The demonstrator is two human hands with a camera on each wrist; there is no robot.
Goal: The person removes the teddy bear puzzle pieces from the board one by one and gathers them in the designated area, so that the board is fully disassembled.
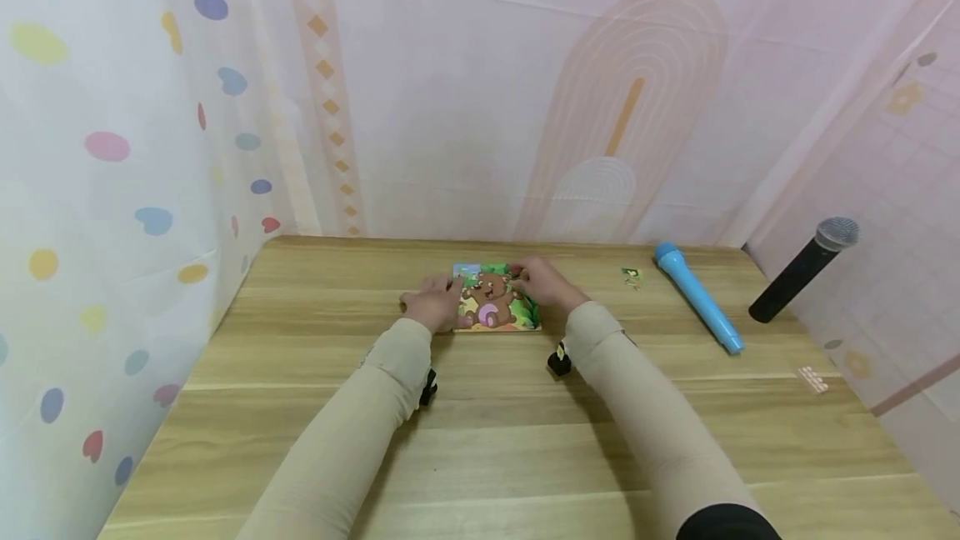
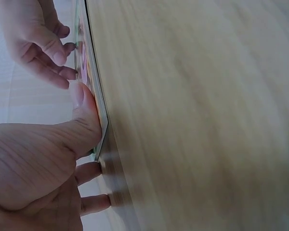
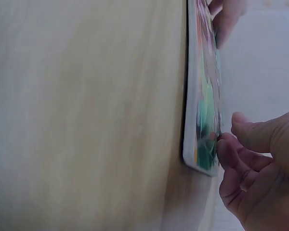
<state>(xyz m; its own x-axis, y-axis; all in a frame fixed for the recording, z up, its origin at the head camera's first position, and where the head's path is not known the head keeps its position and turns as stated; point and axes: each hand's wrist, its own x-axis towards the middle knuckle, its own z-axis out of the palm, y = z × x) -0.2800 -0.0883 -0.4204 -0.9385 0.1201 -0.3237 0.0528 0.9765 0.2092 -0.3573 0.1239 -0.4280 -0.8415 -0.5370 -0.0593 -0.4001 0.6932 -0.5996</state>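
A thin rectangular puzzle board (image 1: 492,307) with a brown bear picture lies flat on the wooden table. My left hand (image 1: 435,304) rests at its left end; the thumb presses on the board's edge, and other fingertips reach down beside it, as the left wrist view shows. My right hand (image 1: 546,283) is at the upper right of the board. In the right wrist view, a bent fingertip of the right hand (image 3: 260,168) touches the picture surface near the corner, and the thumb stands apart from it. No piece can be made out between those fingers.
Small green pieces (image 1: 632,277) lie right of the board. Beyond them is a blue toy microphone (image 1: 697,298), then a black microphone (image 1: 802,271) with a silver head. A small pale dotted item (image 1: 813,380) is near the right edge. Patterned cloth (image 1: 450,107) hangs behind the table.
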